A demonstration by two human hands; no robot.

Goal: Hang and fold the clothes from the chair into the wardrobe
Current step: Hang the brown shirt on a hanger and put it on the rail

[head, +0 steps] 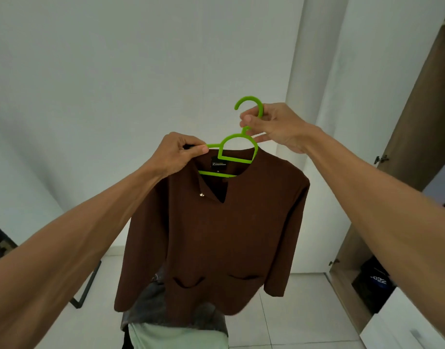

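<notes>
Fingers (249, 120) of the right hand (276, 127) pinch the hanger (237, 138) neck; the left hand (176, 154) pinches the shirt (216, 235) collar onto its arm. The shirt hangs before the person, wardrobe (417, 109) at right. The soft, light cloth may slide: carry by the hook.

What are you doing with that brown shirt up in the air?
A person is putting the brown shirt on a green hanger. The right hand holds the hanger just under its hook, and the left hand pinches the shirt's collar by the hanger's arm. The shirt hangs in the air, not yet in the wardrobe on the right.
</notes>
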